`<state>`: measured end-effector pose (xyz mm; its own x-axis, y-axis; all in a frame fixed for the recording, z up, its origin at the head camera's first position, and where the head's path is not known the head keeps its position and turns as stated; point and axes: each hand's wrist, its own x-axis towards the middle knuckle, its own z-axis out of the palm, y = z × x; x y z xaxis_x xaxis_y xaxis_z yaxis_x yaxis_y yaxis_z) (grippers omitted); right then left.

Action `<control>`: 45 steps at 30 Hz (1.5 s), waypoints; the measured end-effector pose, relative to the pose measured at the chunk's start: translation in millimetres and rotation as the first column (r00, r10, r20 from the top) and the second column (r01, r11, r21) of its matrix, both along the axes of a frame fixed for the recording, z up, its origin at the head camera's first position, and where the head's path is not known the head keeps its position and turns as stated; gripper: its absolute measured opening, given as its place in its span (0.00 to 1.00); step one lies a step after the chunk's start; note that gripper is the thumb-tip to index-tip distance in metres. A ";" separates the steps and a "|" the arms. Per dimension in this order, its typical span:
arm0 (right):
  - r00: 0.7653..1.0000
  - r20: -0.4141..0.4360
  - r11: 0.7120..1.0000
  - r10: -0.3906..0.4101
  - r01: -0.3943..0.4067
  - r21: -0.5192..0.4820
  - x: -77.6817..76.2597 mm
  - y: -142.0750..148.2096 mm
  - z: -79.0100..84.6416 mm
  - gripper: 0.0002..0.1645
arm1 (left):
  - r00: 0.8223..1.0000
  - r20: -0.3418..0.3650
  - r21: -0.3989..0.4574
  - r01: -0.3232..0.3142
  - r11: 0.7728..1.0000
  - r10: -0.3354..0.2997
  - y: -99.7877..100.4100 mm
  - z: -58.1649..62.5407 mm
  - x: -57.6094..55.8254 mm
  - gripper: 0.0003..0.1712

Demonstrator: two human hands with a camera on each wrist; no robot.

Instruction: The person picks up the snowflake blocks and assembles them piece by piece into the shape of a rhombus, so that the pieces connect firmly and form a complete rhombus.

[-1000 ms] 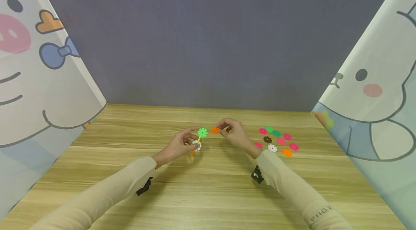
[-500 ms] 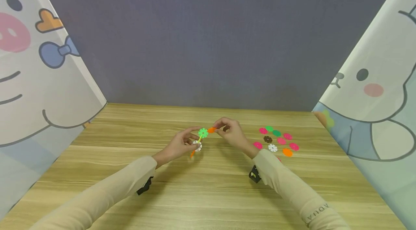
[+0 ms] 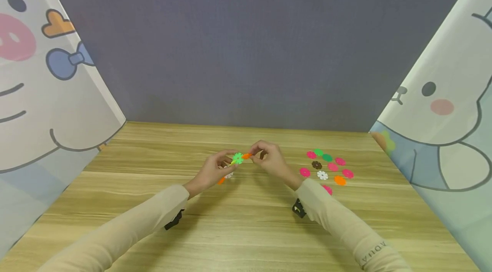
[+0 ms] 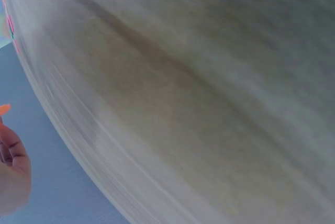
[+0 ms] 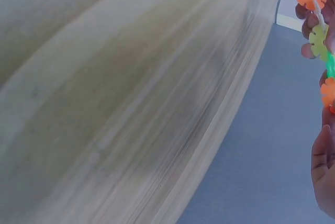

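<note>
Set over a worktop (image 3: pixel 246 229) of smooth, pale wood grain with long brownish streaks, backed by a dark, matt backdrop (image 3: pixel 246 50) and flanked by panels (image 3: pixel 57 105) printed with cartoon animals in soft colours. Covered down to the wrists in cream sleeves (image 3: pixel 134 229), lightly creased. Thin, flat and round, with notched, petal-like rims and a plastic look, in the case of every disc. Joined into a short chain (image 3: pixel 238 158) in this order: lower orange disc (image 3: pixel 221 181), white disc (image 3: pixel 229 174), yellow disc (image 5: pixel 317 41), green disc (image 5: pixel 330 69), upper orange disc (image 3: pixel 246 156). Turned at differing angles, with white and green narrowed almost to strips in the right wrist view. Held above the worktop, between the two hands. Clamped near the yellow disc by thumb and fingers of the left hand (image 3: pixel 213 168); pinched at the upper orange disc by the right hand (image 3: pixel 273 162). Touching there, orange against green; cannot tell how deeply slotted. Scattered flat to the right of both hands: loose discs (image 3: pixel 333 166) in pink, green, brown, white and orange.
</note>
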<state>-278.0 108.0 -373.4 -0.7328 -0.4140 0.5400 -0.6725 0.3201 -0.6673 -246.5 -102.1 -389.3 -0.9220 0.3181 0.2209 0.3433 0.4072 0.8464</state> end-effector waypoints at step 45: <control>0.999 0.038 0.991 -0.015 0.009 0.135 1.2 17.2 -7.2 0.10 | 0.999 -0.017 -0.055 -0.036 0.998 0.035 -1.2 1.3 5.8 0.24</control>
